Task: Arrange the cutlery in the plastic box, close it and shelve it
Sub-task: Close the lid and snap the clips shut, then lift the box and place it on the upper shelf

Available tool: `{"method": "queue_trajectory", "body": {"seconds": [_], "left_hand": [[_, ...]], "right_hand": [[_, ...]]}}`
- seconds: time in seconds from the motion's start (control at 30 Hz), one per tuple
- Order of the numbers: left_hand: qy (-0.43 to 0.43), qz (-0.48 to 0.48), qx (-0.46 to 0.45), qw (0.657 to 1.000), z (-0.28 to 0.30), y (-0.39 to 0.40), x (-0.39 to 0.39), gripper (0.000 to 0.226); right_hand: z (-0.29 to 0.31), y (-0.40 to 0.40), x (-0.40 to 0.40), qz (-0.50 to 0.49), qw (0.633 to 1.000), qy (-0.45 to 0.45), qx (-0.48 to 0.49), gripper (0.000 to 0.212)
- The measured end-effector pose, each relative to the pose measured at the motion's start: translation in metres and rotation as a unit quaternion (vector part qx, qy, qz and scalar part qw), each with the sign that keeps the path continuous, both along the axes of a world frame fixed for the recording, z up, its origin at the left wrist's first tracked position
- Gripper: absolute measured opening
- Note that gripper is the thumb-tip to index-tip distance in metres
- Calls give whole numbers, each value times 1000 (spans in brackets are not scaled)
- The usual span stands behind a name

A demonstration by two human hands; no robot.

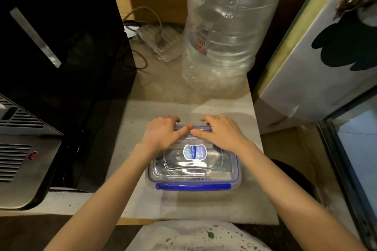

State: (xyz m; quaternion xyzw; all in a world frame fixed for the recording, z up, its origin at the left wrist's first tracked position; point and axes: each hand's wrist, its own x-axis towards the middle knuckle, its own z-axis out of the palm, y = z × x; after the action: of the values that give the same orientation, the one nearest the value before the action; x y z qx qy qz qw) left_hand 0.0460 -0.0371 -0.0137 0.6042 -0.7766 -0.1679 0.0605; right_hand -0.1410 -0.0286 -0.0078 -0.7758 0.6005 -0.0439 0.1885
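Head view: your hands, left (163, 134) and right (222, 134), press fingers-curled on the clear blue-latched plastic box (193, 169) far edge, likely snapping its latch.

1 plastic box (193, 169), 2 hands, 1 water bottle (228, 32).

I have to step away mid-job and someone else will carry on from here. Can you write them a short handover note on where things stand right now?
Left hand: on the far edge of the plastic box, fingers curled over the far clip, thumb on the lid.
Right hand: same, beside it on the far edge.
Box: on the grey counter, in front of the large water bottle.
Done: lid is on; the near blue clip looks folded down. The contents are hard to make out through the lid.
Left: press the far clip shut, check the side clips, then shelve the box.
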Motion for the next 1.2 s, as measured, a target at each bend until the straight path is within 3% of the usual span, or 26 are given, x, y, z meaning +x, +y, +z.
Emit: {"method": "queue_trajectory", "body": {"seconds": [0.2, 0.33, 0.5, 0.7, 0.9, 1.07, 1.2], "left_hand": [[114, 5, 9, 993, 6, 5, 6, 82], [157, 21, 4, 987, 5, 4, 8, 74], [185, 13, -15, 983, 4, 3, 8, 41], [143, 16, -60, 988, 5, 6, 5, 74], [159, 53, -110, 980, 10, 16, 18, 90], [229, 73, 29, 970, -3, 42, 35, 133], [303, -55, 158, 938, -7, 62, 30, 128]], "right_hand": [[-2, 4, -2, 5, 994, -65, -84, 50], [-4, 4, -2, 3, 991, -77, -110, 47], [-5, 5, 0, 13, 989, -77, -128, 44], [3, 8, 0, 20, 996, -59, -60, 43], [4, 15, -13, -139, 987, -40, -74, 39], [-6, 31, -24, -240, 968, -59, -52, 37], [-10, 41, -28, -298, 924, -239, 8, 32]]}}
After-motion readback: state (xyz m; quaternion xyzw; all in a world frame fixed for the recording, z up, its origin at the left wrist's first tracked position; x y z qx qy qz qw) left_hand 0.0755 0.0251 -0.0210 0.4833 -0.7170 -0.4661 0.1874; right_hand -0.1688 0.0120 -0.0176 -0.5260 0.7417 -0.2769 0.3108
